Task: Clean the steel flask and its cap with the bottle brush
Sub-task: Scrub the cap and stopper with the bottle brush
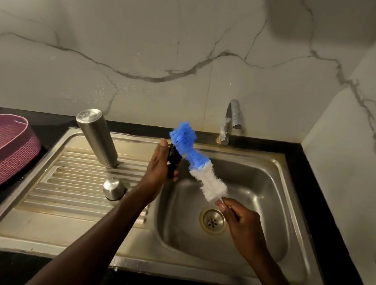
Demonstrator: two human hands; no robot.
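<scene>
The steel flask [97, 137] stands upside down on the ribbed drainboard [42, 215], leaning toward the wall. A small steel cup-shaped cap [114, 188] sits inverted on the drainboard in front of it. My left hand [160, 165] grips a black stopper cap [173, 161] above the basin's left edge. My right hand [240, 219] pinches the handle of the bottle brush [197, 164], whose blue and white bristles point up and left and touch the black cap.
The steel sink basin [267, 197] with its drain [213, 220] lies under both hands. A chrome tap [231, 121] stands at the back wall, with no water running. A purple plastic basket [0, 152] sits on the black counter at far left.
</scene>
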